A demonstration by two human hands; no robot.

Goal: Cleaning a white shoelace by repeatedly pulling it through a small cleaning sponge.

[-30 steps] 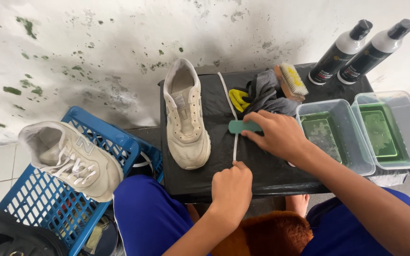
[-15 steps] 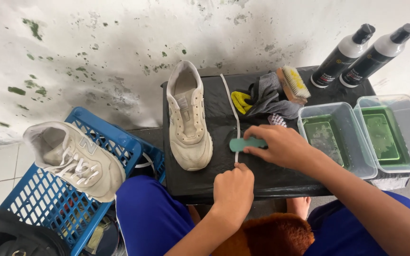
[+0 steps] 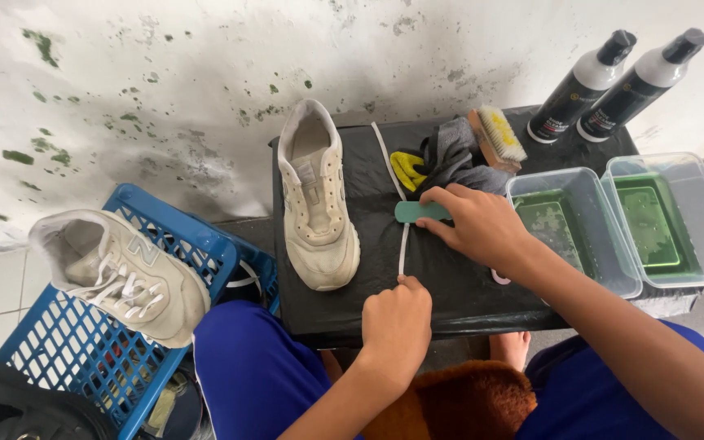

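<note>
In the head view, the left hand [image 3: 395,324] was curled into a fist, pinching the near end of a long white shoelace [image 3: 402,244] that lay stretched straight across a small table covered in black plastic sheeting [image 3: 450,285]. The right hand [image 3: 482,226], just beyond and to the right of the left one, was closed around a small teal-handled brush [image 3: 419,212], pressing it crosswise onto the lace. Immediately left of both hands lay an unlaced cream-coloured sneaker [image 3: 317,195], toe pointing toward the person. Beyond the right hand sat a crumpled grey cloth [image 3: 454,155] with a yellow glove tip [image 3: 407,169] beside it and a wooden scrub brush with pale bristles [image 3: 497,138]. To the right of that hand stood two clear plastic tubs holding greenish water [image 3: 613,220], and behind them two black-and-white spray bottles [image 3: 609,81]. Far left of the left hand, a second cream sneaker with laces [image 3: 120,273] rested on a blue plastic crate [image 3: 67,358].
</note>
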